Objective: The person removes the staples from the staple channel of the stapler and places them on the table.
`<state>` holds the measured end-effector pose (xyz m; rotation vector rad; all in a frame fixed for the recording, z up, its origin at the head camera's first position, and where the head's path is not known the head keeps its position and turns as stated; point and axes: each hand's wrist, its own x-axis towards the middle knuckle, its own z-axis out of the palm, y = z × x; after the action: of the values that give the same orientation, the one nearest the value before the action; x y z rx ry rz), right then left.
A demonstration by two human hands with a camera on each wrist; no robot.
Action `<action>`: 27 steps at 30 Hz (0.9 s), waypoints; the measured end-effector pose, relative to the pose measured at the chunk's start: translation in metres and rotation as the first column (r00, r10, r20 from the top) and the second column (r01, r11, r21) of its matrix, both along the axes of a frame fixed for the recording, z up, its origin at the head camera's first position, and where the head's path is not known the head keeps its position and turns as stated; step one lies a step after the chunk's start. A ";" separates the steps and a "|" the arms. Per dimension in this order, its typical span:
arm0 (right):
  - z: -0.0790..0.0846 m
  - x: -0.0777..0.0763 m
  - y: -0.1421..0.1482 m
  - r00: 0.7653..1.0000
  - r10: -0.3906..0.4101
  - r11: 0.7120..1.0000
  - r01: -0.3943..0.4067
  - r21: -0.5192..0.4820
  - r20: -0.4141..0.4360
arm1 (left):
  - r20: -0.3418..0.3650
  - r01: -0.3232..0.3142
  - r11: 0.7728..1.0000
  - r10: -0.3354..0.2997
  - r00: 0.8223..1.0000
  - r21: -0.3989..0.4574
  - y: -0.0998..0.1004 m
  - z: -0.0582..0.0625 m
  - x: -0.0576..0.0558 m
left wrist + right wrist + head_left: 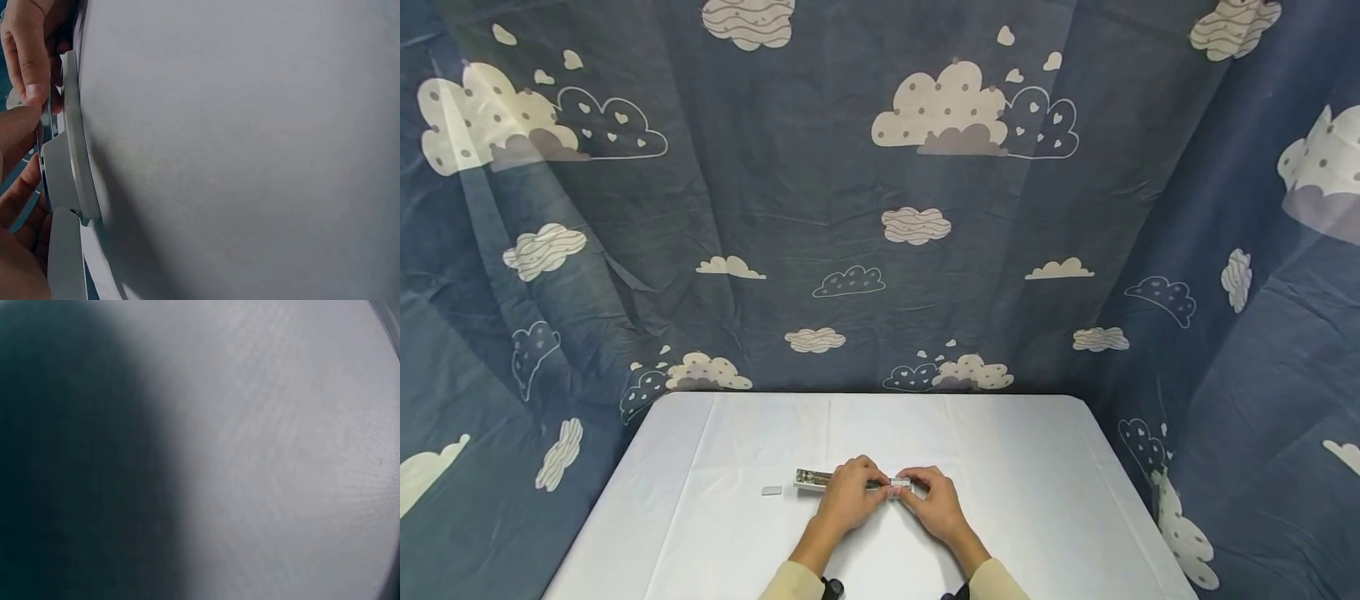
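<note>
A light grey stapler (811, 478) lies opened out between both hands at the middle of the table, its metal inside showing at the left end. My left hand (848, 493) grips it around the middle, fingers over the far side and thumb on the near side. At its right end, my right hand (936, 502) pinches the stapler with thumb and fingertips. The fingertips of both hands meet close together there. In the left wrist view the stapler's pale body (59, 169) stands edge-on beside the fingers. The right wrist view shows only blurred white surface and dark shadow.
A small grey block (771, 491), like a stick of staples, lies on the white table (1000, 467) just left of the stapler. A dark blue curtain with cloud prints (820, 200) hangs behind and along both sides of the table.
</note>
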<state>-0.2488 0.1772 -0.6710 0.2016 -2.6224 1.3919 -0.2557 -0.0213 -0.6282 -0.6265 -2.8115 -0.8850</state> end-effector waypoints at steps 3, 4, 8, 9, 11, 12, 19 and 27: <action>0.001 -0.001 0.000 1.000 0.000 1.000 0.000 0.004 -0.003 | -0.023 0.005 1.000 -0.005 1.000 -0.013 0.000 0.000 0.001; 0.001 -0.001 0.000 1.000 -0.002 1.000 0.002 0.007 -0.006 | -0.026 0.003 1.000 -0.004 1.000 -0.013 0.000 0.000 0.001; 0.001 -0.001 0.001 1.000 -0.007 1.000 0.007 0.011 -0.012 | -0.050 0.006 1.000 -0.006 0.999 0.003 0.002 -0.001 0.001; 0.001 -0.001 0.001 1.000 -0.009 1.000 0.009 0.015 -0.019 | -0.055 0.003 1.000 -0.003 0.998 0.011 0.003 -0.001 0.001; 0.000 -0.002 0.001 1.000 -0.014 1.000 0.015 0.012 -0.027 | -0.056 -0.010 1.000 0.012 0.998 0.027 0.006 -0.002 0.001; 0.000 -0.002 0.001 0.999 -0.017 1.000 0.017 0.016 -0.036 | -0.053 -0.021 0.999 0.023 0.998 0.037 0.007 -0.002 0.002; -0.002 0.001 0.000 0.999 -0.007 1.000 0.007 0.005 -0.054 | -0.054 -0.119 0.985 0.127 0.990 0.124 0.017 -0.007 0.009; -0.005 0.000 0.001 0.999 -0.001 1.000 0.001 -0.006 -0.048 | -0.008 -0.180 0.963 0.185 0.983 0.200 0.023 -0.008 0.012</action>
<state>-0.2484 0.1778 -0.6757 0.2301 -2.5789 1.3768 -0.2441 0.0013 -0.6361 -0.3423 -2.6578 -1.0921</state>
